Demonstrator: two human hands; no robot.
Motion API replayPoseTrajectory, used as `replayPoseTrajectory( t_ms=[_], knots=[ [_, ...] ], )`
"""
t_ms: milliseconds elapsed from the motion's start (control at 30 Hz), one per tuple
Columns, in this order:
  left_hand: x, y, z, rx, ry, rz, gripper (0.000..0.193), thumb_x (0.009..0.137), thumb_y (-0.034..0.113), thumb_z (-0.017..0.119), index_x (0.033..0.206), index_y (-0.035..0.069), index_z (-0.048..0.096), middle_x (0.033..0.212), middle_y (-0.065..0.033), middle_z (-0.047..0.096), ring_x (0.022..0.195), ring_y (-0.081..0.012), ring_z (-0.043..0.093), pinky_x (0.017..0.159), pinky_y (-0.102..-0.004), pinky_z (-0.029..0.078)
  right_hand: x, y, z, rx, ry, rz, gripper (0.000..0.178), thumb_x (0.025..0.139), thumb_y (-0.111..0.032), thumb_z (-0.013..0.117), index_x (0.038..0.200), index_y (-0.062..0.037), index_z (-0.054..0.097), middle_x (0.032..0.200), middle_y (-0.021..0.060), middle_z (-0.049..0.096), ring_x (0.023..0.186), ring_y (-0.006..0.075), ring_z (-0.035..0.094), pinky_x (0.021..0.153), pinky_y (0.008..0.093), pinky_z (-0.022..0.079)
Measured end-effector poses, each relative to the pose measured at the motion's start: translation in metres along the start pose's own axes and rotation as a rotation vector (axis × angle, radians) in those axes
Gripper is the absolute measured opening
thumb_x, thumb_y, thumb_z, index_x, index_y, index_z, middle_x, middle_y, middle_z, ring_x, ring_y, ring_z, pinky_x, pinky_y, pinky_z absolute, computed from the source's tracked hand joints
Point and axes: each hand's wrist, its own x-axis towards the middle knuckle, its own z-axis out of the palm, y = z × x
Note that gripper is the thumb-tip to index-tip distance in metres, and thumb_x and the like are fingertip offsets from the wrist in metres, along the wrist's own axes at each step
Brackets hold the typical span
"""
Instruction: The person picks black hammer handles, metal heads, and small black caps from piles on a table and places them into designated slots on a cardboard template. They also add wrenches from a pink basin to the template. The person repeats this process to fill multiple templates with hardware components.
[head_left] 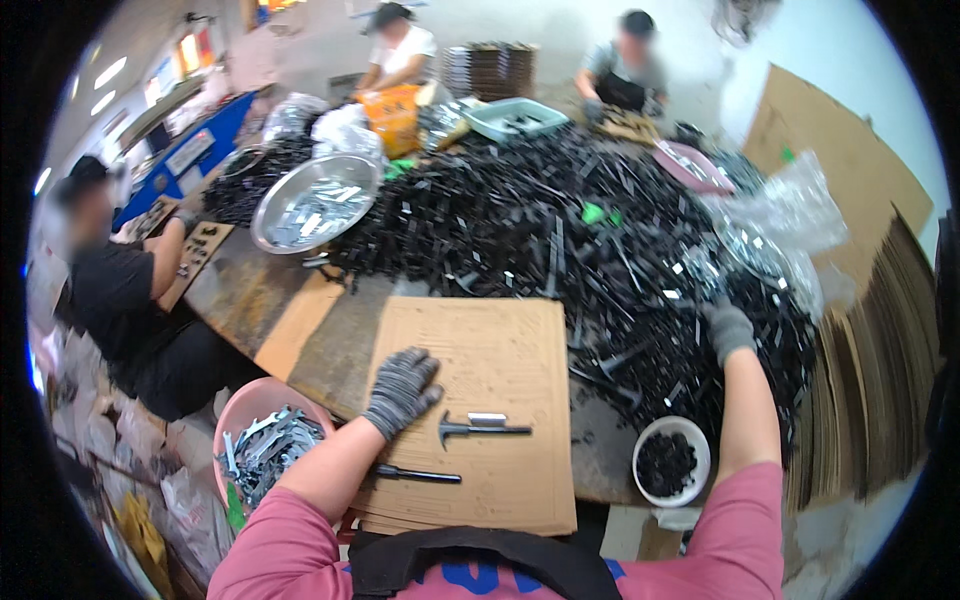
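My left hand [403,390], in a grey knitted glove, lies on a stack of flat cardboard [500,350] with its fingers stretched out and nothing visible in them. To its right on the cardboard rest a black T-shaped tool [490,430] and a short silver metal piece [487,418]. Below them is a black rod-like tool [420,475], partly covered by my left forearm. My right hand [730,332], gloved too, reaches to the right side of a heap of black metal parts [480,220], near shiny pieces in clear plastic. Its fingertips are hidden there.
A white bowl [704,470] of small black parts stands right of the cardboard. At lower left is a pink basin [222,425] of wrenches. A metal bowl [262,225] holds silver pieces. Cardboard sheets [870,370] stand at right. Several people work around the table.
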Motion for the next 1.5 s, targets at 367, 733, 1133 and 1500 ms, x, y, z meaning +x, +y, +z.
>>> replayPoseTrajectory(
  t_ms=[367,733,1133,1500],
  knots=[
    [0.002,0.005,-0.005,-0.012,-0.068,-0.054,0.044,0.071,0.033,0.059,0.105,0.005,0.057,0.112,-0.0158,0.051,0.109,-0.0316,0.044,0.095,-0.0417,0.03,0.014,0.041,0.022,-0.082,0.424,-0.653,0.042,0.072,-0.019,0.06,0.112,-0.0176,0.049,0.103,0.011,0.054,0.088,0.0294,0.057,0.075,0.0376,0.047],
    [0.006,0.007,-0.003,0.013,-0.052,-0.038,0.042,0.073,0.032,0.059,0.105,0.005,0.057,0.113,-0.0151,0.051,0.109,-0.031,0.043,0.095,-0.042,0.031,-0.034,0.012,-0.001,-0.627,-0.151,-0.574,0.029,0.08,-0.023,0.053,0.109,-0.0198,0.054,0.11,0.0108,0.053,0.096,0.0307,0.056,0.082,0.0386,0.046],
    [0.003,0.003,-0.002,-0.022,-0.009,-0.01,0.044,0.072,0.03,0.061,0.107,0.005,0.055,0.111,-0.0155,0.052,0.104,-0.0318,0.047,0.092,-0.0401,0.035,-0.065,-0.023,0.024,0.57,0.383,-0.674,0.02,0.071,-0.014,0.063,0.09,-0.0104,0.061,0.078,0.0083,0.06,0.071,0.0226,0.059,0.068,0.0325,0.047],
    [0.051,0.094,-0.027,-0.929,-0.267,-0.05,0.043,0.079,0.017,0.06,0.117,0.005,0.047,0.1,-0.0102,0.057,0.088,-0.017,0.054,0.08,-0.0295,0.043,-0.192,-0.154,0.068,1.452,-0.867,-0.296,0.013,0.075,-0.014,0.062,0.087,-0.0086,0.058,0.056,-0.0012,0.05,0.039,0.0068,0.042,0.034,0.0205,0.032]
  ],
)
